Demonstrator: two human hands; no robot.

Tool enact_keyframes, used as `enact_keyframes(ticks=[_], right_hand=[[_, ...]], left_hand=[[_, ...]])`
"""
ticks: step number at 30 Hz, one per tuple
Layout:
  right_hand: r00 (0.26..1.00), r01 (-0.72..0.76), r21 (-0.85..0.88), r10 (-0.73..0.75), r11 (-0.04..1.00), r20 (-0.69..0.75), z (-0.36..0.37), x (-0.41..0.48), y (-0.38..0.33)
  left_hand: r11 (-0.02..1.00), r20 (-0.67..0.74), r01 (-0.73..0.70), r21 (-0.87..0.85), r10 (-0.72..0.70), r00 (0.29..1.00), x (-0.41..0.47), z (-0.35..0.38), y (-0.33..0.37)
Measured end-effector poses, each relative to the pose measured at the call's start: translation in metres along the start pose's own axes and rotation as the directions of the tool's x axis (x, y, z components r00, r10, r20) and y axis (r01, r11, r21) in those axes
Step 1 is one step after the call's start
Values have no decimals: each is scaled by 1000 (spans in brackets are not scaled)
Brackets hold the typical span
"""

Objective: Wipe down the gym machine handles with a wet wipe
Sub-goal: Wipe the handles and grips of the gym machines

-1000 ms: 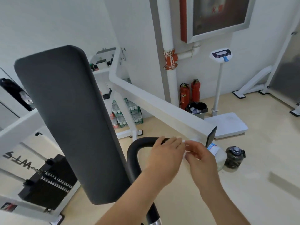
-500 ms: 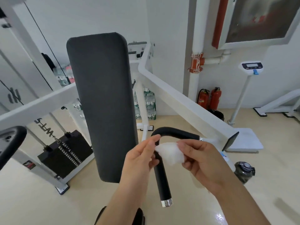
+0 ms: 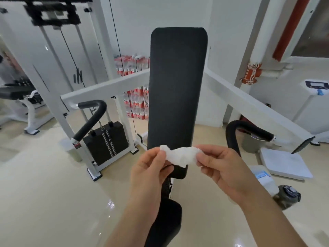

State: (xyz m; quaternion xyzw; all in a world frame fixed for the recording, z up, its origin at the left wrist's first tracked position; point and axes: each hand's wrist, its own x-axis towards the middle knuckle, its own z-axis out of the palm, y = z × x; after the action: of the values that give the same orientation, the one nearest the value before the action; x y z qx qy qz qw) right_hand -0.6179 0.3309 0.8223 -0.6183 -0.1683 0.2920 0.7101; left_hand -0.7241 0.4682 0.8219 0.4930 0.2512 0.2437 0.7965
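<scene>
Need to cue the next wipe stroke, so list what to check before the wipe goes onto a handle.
1. Hold on the wet wipe: ok, left grip and right grip pinch its ends.
2. Wipe spread open: not ok, it is bunched.
3. Wipe touching a handle: not ok, it hangs in front of the back pad, apart from the left handle and right handle.
4. Nothing covering the left handle: ok.
5. Wipe damp: cannot tell.

Nothing reads clearly from here: the marks down the weight stack (image 3: 106,141), the red tag (image 3: 251,73), the scale display (image 3: 316,85) and the blue bottle label (image 3: 261,175) are all blurred.
</scene>
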Motion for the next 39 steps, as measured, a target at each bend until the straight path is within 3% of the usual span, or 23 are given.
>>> enact_keyframes(ticks=[2,5,8,9,13,16,23,28,30,32,35,39], right_hand=[[994,-5,-185,-16,983,-109,30,-5,10],[990,-14,-416,-45,909,-131,78,-11,27],[995,59,-749,-102,660,-12,125,-14,45],[994,92,-780,-106,619,33,140,-15,47],[971,65,-505,62,861,232,188,-14,42],[920,64,-492,140,868,367,216,-6,44],[920,37,-513,170,858,352,257,43,60],[956,-90,-173,133,981,261,290,101,73],[959,-187,58,170,981,225,300,125,78],[945,-239,177,187,955,267,309,144,84],[913,-213,-16,205,977,353,326,163,95],[967,-117,-171,151,978,207,341,190,108]], left_hand=[[989,-43,46,-143,-53,998,-10,-37,14],[996,-121,12,-86,-22,992,-23,-89,29],[996,-161,-40,84,53,985,-30,-130,40],[990,-159,-53,130,74,985,-31,-142,44],[969,-78,-72,234,93,993,-33,-174,66],[942,-52,-110,317,133,990,-29,-192,75],[912,-205,-142,385,234,950,17,-239,84],[862,-160,-121,493,226,961,65,-262,88],[817,-103,-121,564,215,971,86,-267,88],[784,-82,-131,607,226,971,108,-273,90],[788,-106,-133,601,243,964,139,-279,93],[824,-152,-79,561,197,969,173,-287,92]])
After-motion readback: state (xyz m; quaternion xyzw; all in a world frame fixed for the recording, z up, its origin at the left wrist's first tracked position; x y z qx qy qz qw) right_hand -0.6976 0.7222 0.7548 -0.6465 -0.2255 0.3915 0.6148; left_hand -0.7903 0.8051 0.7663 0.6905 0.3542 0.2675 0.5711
